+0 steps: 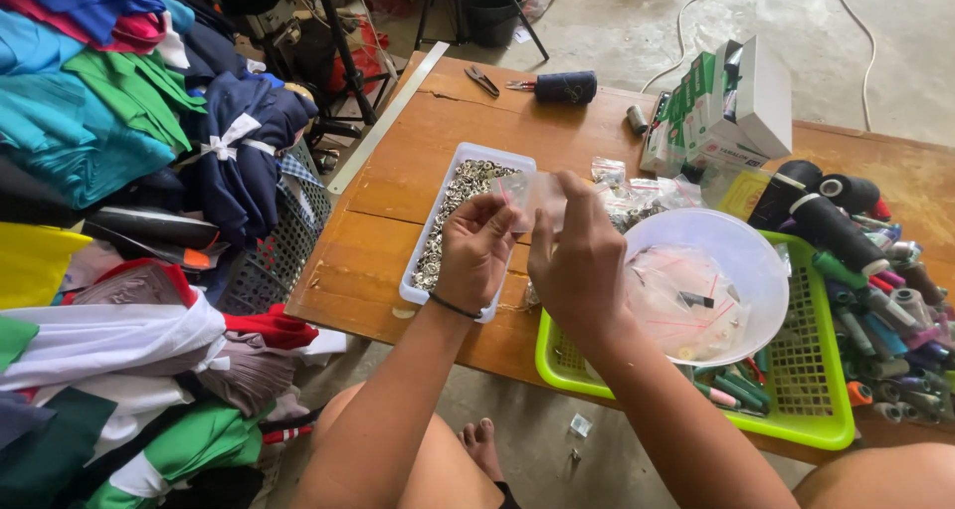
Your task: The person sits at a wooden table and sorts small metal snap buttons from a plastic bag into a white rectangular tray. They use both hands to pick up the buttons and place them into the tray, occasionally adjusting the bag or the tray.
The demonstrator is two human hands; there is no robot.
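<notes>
Basically both hands, left hand (476, 250) and right hand (577, 260), pinch small clear bag (532, 196); keep it over white tray (423, 270) of metal rings.

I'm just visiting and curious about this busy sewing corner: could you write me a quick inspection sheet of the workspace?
Surface: wooden table, scuffed.
Job's things: small clear plastic bag held over a white tray of small metal rings.
Clutter: lime basket holding a clear bowl of empty bags; thread spools; small boxes; snips.
Grips: left hand and right hand both pinch the bag.
Cables: white cord on the floor.
Surroundings: piled coloured garments, concrete floor.
</notes>
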